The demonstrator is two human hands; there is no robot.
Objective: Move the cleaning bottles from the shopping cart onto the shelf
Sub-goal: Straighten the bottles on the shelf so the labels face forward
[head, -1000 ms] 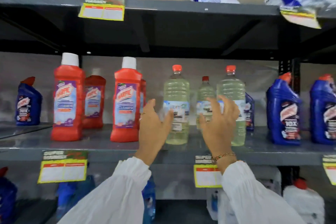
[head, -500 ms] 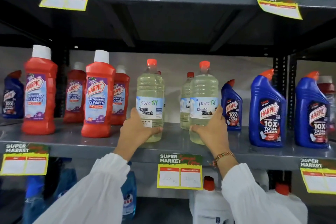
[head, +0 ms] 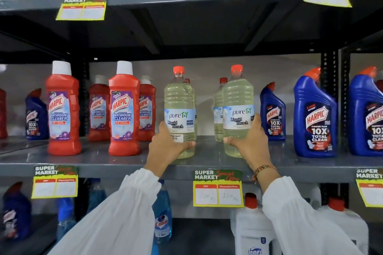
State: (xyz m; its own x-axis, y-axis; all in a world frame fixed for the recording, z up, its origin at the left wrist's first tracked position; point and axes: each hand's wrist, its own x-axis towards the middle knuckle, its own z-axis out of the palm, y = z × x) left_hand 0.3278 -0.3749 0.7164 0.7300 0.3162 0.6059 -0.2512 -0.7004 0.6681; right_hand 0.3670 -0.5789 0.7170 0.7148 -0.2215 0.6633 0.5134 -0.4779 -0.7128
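Two clear bleach bottles, red-capped, stand upright on the grey shelf.

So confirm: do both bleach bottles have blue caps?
No, the left bleach bottle and right bleach bottle both carry red caps.

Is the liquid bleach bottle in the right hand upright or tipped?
Upright: the bleach bottle stands cap-up with its base on the shelf, right hand gripping it low.

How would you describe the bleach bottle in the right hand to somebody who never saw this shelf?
Find the grey middle shelf. Between red cleaners and blue Harpic bottles stand pale yellow bleach bottles. It is the front right bleach bottle, gripped low by the right hand.
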